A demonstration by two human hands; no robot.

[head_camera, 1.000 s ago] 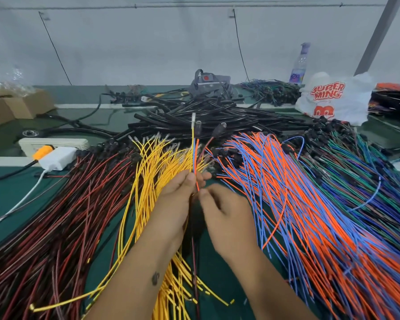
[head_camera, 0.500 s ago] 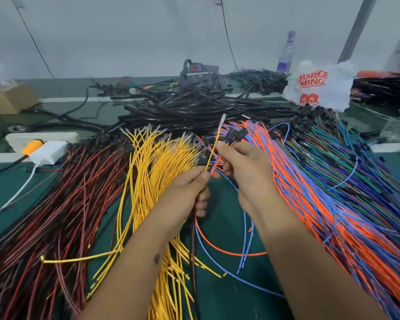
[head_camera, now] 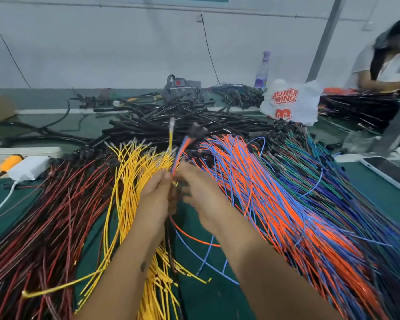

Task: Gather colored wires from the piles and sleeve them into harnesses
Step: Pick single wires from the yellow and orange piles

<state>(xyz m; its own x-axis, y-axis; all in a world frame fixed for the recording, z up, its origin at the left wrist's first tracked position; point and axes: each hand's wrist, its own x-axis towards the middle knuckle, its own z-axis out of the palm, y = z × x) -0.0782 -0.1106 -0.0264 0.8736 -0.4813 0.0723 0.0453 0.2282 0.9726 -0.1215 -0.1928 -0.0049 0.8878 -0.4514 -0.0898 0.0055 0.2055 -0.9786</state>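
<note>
Going from the left edge of the green table, the red and black pile lies untouched, and the yellow pile next to it looks as it did half a second ago. Over the gap beyond it, the left hand grips the gathered bundle, fingers curled round it: one yellow wire stands up, orange and blue ones lean right with black connectors on top. The right hand, which half a second ago was out at the orange and blue pile, is back touching the bundle; it is blurred, so whether it pinches I cannot tell. The new orange and blue tails loop on the table below. The set probably needs more colours before sleeving.
</note>
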